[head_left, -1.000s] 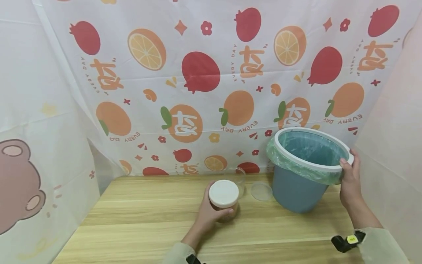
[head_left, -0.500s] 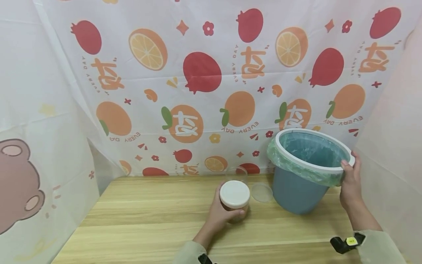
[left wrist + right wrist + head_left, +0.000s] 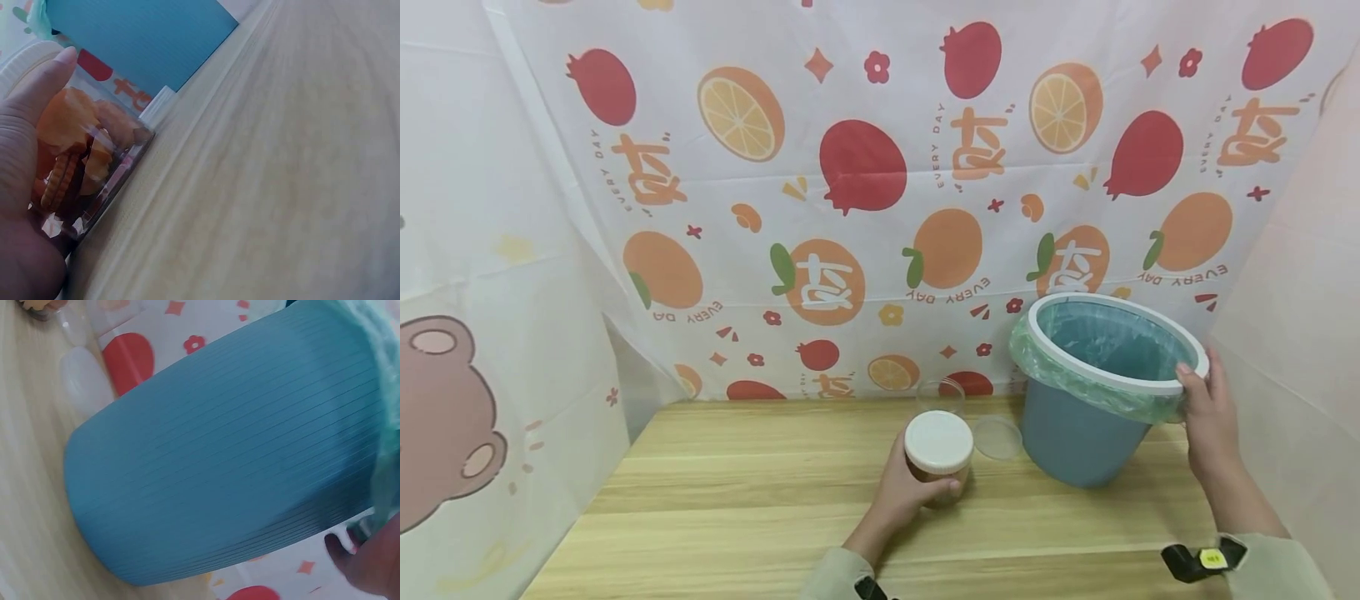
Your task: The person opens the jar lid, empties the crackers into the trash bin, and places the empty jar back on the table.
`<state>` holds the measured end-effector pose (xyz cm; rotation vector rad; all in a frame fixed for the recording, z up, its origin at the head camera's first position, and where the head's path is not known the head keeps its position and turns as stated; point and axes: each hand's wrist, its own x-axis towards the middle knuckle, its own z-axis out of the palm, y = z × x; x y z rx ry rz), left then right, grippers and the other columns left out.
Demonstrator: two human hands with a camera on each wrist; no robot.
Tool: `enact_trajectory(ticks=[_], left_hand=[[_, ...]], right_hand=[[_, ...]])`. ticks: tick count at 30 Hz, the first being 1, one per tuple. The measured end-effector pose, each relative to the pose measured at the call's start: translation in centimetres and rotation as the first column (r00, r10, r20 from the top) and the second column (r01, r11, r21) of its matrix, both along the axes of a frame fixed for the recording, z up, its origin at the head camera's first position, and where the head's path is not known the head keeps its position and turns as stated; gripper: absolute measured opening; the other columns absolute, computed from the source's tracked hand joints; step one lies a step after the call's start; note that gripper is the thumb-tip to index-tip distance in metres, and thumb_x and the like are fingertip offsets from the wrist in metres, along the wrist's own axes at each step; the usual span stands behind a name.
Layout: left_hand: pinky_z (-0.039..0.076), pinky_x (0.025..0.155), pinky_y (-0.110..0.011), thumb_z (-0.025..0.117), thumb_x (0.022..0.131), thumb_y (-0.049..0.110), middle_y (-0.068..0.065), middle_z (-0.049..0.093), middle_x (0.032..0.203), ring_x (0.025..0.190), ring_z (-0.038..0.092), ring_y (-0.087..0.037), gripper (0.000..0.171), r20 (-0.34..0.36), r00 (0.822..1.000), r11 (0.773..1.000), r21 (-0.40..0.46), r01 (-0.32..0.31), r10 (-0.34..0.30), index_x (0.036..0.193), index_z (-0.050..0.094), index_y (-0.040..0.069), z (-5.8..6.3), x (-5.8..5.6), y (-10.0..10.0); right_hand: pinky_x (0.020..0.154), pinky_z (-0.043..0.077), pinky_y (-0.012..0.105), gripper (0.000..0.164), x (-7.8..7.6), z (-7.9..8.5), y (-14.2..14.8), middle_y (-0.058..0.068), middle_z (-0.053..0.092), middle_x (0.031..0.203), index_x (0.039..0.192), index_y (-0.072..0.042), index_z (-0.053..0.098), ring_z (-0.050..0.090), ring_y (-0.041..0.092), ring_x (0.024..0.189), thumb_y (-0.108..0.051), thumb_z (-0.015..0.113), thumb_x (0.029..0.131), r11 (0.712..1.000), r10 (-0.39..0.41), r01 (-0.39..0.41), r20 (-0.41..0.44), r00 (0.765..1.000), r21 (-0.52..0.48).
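Observation:
My left hand (image 3: 901,485) grips a clear jar with a white lid (image 3: 938,442), standing on the table. Through its wall in the left wrist view, orange-brown pieces (image 3: 65,119) show, one of them like a sandwich biscuit (image 3: 59,181). At the right stands a blue trash bin (image 3: 1078,437) with a white rim ring (image 3: 1120,382) and a green bag (image 3: 1037,362) folded over its edge. My right hand (image 3: 1212,417) holds that rim on its right side, thumb on top and fingers outside. The right wrist view shows the bin's ribbed side (image 3: 219,456).
Behind the jar stands a clear empty-looking container (image 3: 940,393). A translucent round lid (image 3: 997,437) lies between jar and bin. The wooden table (image 3: 730,492) ends at a fruit-print curtain (image 3: 760,208) at the back, with pale curtains at both sides.
My left hand has moved right with the jar, nearer the round lid. The right hand stays at the bin's rim, its wrist shifted slightly right; the bin has hardly moved.

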<state>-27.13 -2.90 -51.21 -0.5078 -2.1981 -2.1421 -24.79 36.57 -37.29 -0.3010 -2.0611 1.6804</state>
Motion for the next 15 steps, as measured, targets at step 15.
enact_trajectory(ticks=[15], left_hand=[[0.034, 0.115, -0.028, 0.096, 0.066, 0.013, -0.007, 0.051, 0.147, 0.137, 0.048, -0.024, 0.11, 0.004, 1.0, 0.999, -0.04, -0.003, 0.004, 0.155, 0.032, 0.016, -0.1, 0.0, -0.2]], right_hand=[[0.123, 0.023, 0.059, 0.076, 3.6, 4.7, -4.1, 0.013, 0.03, 0.166, 0.161, -0.018, 0.026, 0.028, 0.038, 0.153, -0.04, 0.063, 0.098, 0.892, -0.209, 0.224, -0.083, 0.974, 0.392]])
